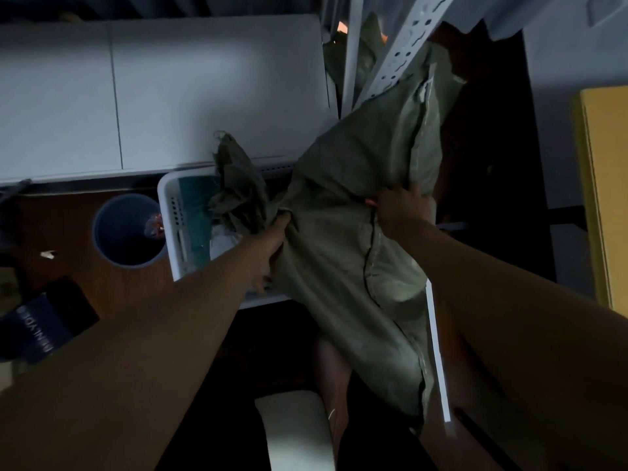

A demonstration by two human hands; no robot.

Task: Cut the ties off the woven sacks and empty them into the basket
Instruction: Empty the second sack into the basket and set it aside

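Left hand [277,232] clamps the gathered neck of the sack [353,212], mouth flopped over the basket [170,212]; right hand [397,212] grips a fold of the sack's body, which lies across the basket's right side. It looks like tipping time. Best bet: lift the far end high, keep the mouth low inside the rim, and loosen the neck gradually so nothing spills toward the bin [127,229].

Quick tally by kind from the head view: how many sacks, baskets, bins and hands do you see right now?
Woven sacks: 2, one held over the basket and one on the rack behind
White basket: 1
Round bin: 1
Hands: 2, left hand and right hand, both gripping the held sack
Total: 6
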